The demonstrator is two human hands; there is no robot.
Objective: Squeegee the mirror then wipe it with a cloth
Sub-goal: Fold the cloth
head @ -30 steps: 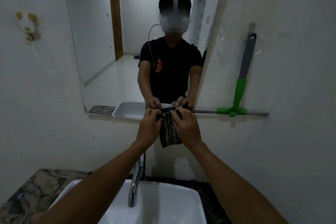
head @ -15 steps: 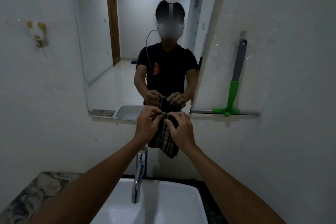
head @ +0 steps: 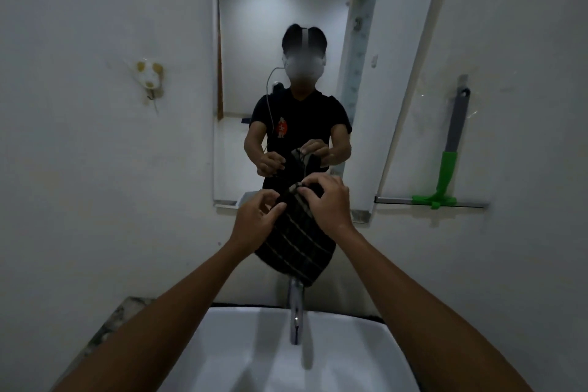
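The mirror (head: 305,25) stands upright on the wall straight ahead, its long axis vertical and its lower edge just above and beyond both hands, so the wipe, as I judge it, must go forward and up. The white basin (head: 254,356) lies below, with the chrome tap (head: 296,312) rising toward the cloth. The green-and-grey squeegee (head: 451,149) leans against the wall well to the right, on a narrow ledge, untouched by either hand. The dark striped cloth (head: 296,242) hangs between the hands, its length running down. The right hand (head: 327,204) pinches its top edge and sits nearer the glass; the left hand (head: 254,219) grips the cloth's side, slightly lower.
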